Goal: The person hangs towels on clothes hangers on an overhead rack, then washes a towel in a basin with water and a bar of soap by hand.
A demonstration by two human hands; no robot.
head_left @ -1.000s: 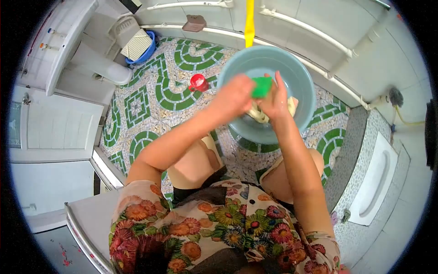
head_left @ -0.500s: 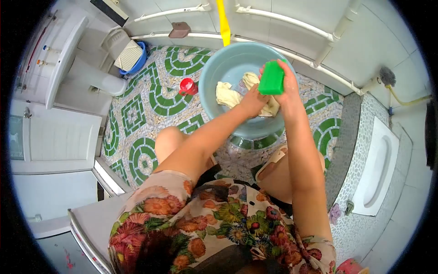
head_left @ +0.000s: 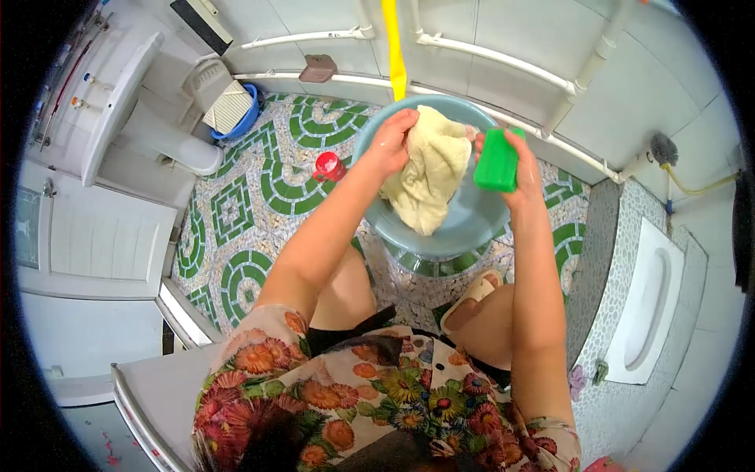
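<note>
A wet cream-coloured cloth (head_left: 431, 169) hangs bunched over the light blue basin (head_left: 480, 224). My left hand (head_left: 395, 141) grips its upper left edge, fingers closed on the fabric. Beside the cloth's right edge, my right hand (head_left: 525, 169) is closed around a bright green rectangular bar of soap (head_left: 497, 161), its broad face turned up. The cloth covers much of the basin's inside, including its left part.
A red cup (head_left: 329, 166) stands on the tiled floor left of the basin. Behind the basin, a yellow strip (head_left: 395, 55) runs up the wall past white pipes. A squat toilet (head_left: 645, 307) is at right. A blue tub (head_left: 250, 118) with a washboard (head_left: 231, 108) sits far left.
My left hand has lifted the cloth up from inside the basin and moved left, spreading it. My right hand, with the green soap, has shifted slightly right and down.
</note>
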